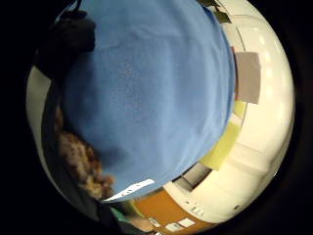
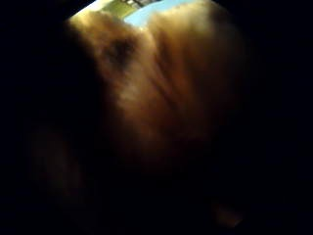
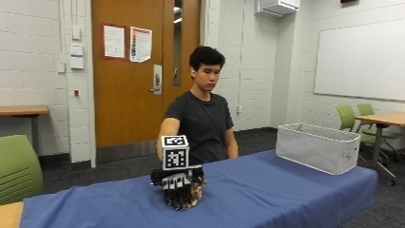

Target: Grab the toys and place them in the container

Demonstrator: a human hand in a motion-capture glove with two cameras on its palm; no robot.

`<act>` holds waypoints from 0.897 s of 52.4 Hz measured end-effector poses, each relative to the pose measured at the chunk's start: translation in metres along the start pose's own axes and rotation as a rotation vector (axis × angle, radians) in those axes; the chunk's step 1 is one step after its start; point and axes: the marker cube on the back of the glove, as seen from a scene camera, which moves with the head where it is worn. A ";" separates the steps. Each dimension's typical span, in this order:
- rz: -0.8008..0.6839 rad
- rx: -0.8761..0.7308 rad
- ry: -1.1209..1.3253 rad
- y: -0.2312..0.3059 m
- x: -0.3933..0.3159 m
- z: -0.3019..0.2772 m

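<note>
In the outside view my gloved right hand (image 3: pixel 177 183) is down over a brown furry toy (image 3: pixel 195 194) on the blue tablecloth (image 3: pixel 272 190), near the table's left-middle. Its fingers curl down around the toy. Brown fur (image 2: pixel 161 98) fills the thumb side palm view. Beside the cloth (image 1: pixel 146 88) in the little finger side view, only a strip of that fur (image 1: pixel 80 161) shows. The grey fabric container (image 3: pixel 316 148) stands at the far right end of the table, well away from the hand. I cannot tell whether the toy is off the cloth.
A green chair (image 3: pixel 15 166) and a wooden table corner (image 3: pixel 7 214) are at the left edge. Behind the container are green chairs (image 3: pixel 354 118) and another table (image 3: pixel 383 118). Blue cloth stretches bare between hand and container.
</note>
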 end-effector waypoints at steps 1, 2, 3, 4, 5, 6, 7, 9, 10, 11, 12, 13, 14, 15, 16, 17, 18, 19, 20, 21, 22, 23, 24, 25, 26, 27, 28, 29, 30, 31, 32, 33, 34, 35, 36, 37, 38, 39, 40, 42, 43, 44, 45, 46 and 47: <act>-0.003 0.007 -0.007 0.001 0.000 0.000; -0.008 0.014 -0.013 0.002 0.000 0.000; -0.013 0.022 -0.016 0.004 -0.001 0.000; -0.019 0.030 -0.018 0.006 -0.001 0.000; -0.024 0.038 -0.019 0.009 -0.001 0.000; -0.027 0.047 -0.019 0.010 -0.001 0.000; -0.028 0.057 -0.018 0.011 -0.002 -0.001; -0.024 0.078 -0.015 0.011 -0.003 -0.003; -0.020 0.089 -0.013 0.011 -0.003 -0.004; -0.017 0.100 -0.010 0.011 -0.004 -0.004; -0.014 0.113 -0.007 0.012 -0.004 -0.005; -0.011 0.124 -0.005 0.012 -0.005 -0.005; -0.009 0.134 -0.003 0.013 -0.005 -0.006; -0.006 0.140 -0.003 0.014 -0.006 -0.007; -0.002 0.142 -0.004 0.016 -0.006 -0.008; 0.002 0.138 -0.005 0.017 -0.007 -0.009; 0.007 0.130 -0.009 0.018 -0.007 -0.010; 0.010 0.120 -0.013 0.018 -0.007 -0.012; 0.011 0.111 -0.018 0.019 -0.007 -0.013; 0.010 0.103 -0.023 0.019 -0.008 -0.014; 0.008 0.096 -0.026 0.019 -0.008 -0.015; 0.007 0.090 -0.025 0.019 -0.008 -0.016; 0.005 0.084 -0.021 0.019 -0.008 -0.016; 0.005 0.079 -0.015 0.020 -0.008 -0.017; 0.004 0.075 -0.010 0.021 -0.008 -0.018; 0.003 0.072 -0.007 0.022 -0.009 -0.019; 0.000 0.071 -0.008 0.024 -0.010 -0.021; -0.003 0.070 -0.012 0.025 -0.011 -0.024; -0.008 0.071 -0.018 0.027 -0.013 -0.026; -0.015 0.073 -0.022 0.029 -0.015 -0.030; -0.023 0.077 -0.024 0.032 -0.017 -0.034; -0.034 0.083 -0.024 0.033 -0.019 -0.039; -0.046 0.090 -0.023 0.035 -0.022 -0.046; -0.057 0.097 -0.024 0.036 -0.025 -0.053; -0.067 0.104 -0.027 0.038 -0.029 -0.061; -0.073 0.111 -0.034 0.041 -0.034 -0.070; -0.078 0.120 -0.041 0.044 -0.040 -0.079; -0.083 0.129 -0.049 0.047 -0.046 -0.088; -0.089 0.138 -0.057 0.049 -0.052 -0.097; -0.106 0.154 -0.076 0.055 -0.067 -0.117; -0.116 0.162 -0.086 0.058 -0.075 -0.127; -0.126 0.174 -0.094 0.062 -0.084 -0.136; -0.137 0.189 -0.101 0.066 -0.093 -0.145; -0.146 0.205 -0.106 0.070 -0.103 -0.154; -0.152 0.221 -0.109 0.074 -0.113 -0.162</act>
